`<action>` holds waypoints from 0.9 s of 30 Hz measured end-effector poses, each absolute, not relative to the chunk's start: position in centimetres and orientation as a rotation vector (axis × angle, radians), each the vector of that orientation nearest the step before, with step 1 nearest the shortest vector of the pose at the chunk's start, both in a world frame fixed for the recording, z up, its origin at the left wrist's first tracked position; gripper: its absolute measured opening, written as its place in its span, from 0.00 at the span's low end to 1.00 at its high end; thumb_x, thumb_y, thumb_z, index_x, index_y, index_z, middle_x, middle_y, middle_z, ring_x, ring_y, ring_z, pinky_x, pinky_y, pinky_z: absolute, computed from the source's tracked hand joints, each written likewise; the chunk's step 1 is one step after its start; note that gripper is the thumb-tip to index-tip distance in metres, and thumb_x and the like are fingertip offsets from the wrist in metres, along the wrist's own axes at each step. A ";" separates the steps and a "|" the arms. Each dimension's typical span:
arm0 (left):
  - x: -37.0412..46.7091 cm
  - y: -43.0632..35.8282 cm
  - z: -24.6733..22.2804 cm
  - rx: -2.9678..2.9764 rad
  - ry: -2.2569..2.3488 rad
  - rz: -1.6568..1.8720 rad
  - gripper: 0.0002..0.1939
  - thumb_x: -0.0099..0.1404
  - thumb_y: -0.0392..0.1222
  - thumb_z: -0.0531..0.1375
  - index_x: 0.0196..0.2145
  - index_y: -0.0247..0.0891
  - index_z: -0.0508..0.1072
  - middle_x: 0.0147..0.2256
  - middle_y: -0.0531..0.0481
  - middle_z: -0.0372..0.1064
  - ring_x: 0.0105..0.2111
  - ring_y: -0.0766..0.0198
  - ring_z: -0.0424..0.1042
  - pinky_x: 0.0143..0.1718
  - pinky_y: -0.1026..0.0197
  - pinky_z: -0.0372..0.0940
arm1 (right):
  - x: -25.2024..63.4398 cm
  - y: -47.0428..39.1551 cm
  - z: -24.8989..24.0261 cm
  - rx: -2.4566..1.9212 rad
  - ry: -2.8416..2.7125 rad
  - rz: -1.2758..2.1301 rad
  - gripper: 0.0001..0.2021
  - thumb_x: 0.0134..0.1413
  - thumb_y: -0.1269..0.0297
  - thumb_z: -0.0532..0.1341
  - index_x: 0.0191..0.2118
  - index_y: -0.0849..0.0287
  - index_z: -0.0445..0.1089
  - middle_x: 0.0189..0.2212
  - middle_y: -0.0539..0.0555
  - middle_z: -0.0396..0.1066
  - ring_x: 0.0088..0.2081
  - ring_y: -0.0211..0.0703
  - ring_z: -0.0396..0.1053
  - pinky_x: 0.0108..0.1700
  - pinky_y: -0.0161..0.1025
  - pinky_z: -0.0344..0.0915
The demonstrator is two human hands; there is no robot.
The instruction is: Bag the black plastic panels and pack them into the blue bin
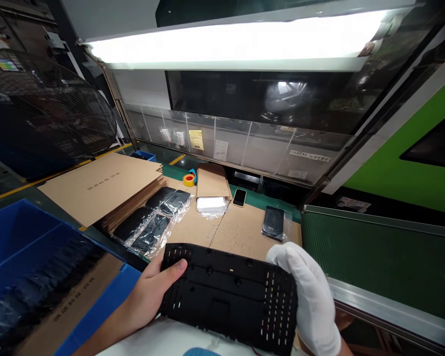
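A black plastic panel (222, 289) with rows of small slots at both ends is held up in front of me, tilted. My left hand (159, 287), bare, grips its left end, with the thumb lying over the near face. At the right end, my right hand (306, 287) in a white glove holds the edge; most of its fingers are hidden behind the panel. Beyond the panel, several black parts in clear bags (157, 220) lie on the cardboard-covered table (237, 232). Another bagged black part (273, 222) lies at the right.
Stacked cardboard sheets (104, 180) stand left. A blue bin (25, 222) holds bagged dark parts. A phone (239, 197), a yellow tape roll (189, 180) and a cardboard box with white sheets (212, 185) lie at the back. A green conveyor (385, 257) runs right; a lamp (237, 42) hangs above.
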State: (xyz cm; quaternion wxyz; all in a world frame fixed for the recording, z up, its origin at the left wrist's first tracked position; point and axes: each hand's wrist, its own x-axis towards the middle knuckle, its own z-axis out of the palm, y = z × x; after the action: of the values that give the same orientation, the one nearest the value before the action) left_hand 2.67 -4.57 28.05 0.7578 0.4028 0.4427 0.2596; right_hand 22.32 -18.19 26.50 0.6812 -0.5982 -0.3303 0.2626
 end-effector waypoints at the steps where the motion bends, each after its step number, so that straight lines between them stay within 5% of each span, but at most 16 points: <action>1: 2.6 -4.6 28.1 0.877 0.959 0.566 0.28 0.47 0.48 0.72 0.45 0.35 0.75 0.35 0.43 0.79 0.37 0.48 0.78 0.33 0.57 0.73 | 22.2 -18.2 26.5 -1.331 -0.719 0.569 0.18 0.63 0.53 0.53 0.23 0.57 0.60 0.23 0.49 0.57 0.25 0.37 0.54 0.26 0.34 0.56; 10: 2.3 -4.2 28.0 0.896 0.936 0.553 0.26 0.49 0.46 0.72 0.46 0.37 0.75 0.29 0.47 0.79 0.28 0.55 0.77 0.30 0.61 0.71 | 22.5 -17.9 26.4 -1.402 -0.826 0.576 0.19 0.63 0.50 0.51 0.26 0.57 0.63 0.24 0.50 0.62 0.27 0.39 0.58 0.30 0.35 0.59; 16: 2.3 -4.4 27.9 0.878 0.941 0.568 0.27 0.49 0.46 0.72 0.47 0.36 0.75 0.33 0.45 0.79 0.35 0.50 0.78 0.35 0.56 0.74 | 22.0 -17.5 26.3 -1.376 -0.663 0.496 0.21 0.61 0.48 0.53 0.23 0.57 0.62 0.21 0.50 0.61 0.23 0.39 0.57 0.24 0.35 0.57; 27: 2.6 -4.8 28.0 0.853 0.948 0.572 0.25 0.52 0.45 0.70 0.47 0.35 0.75 0.33 0.42 0.79 0.37 0.46 0.78 0.35 0.53 0.75 | 22.3 -17.4 25.9 -1.397 -0.730 0.505 0.21 0.62 0.47 0.53 0.25 0.58 0.64 0.23 0.50 0.62 0.27 0.38 0.58 0.30 0.35 0.58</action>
State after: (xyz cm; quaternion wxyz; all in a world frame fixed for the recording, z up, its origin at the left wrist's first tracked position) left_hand 2.62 -4.76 28.02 0.7653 0.3928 0.4365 0.2635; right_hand 22.31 -17.37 25.91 0.6766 -0.6215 -0.3248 0.2246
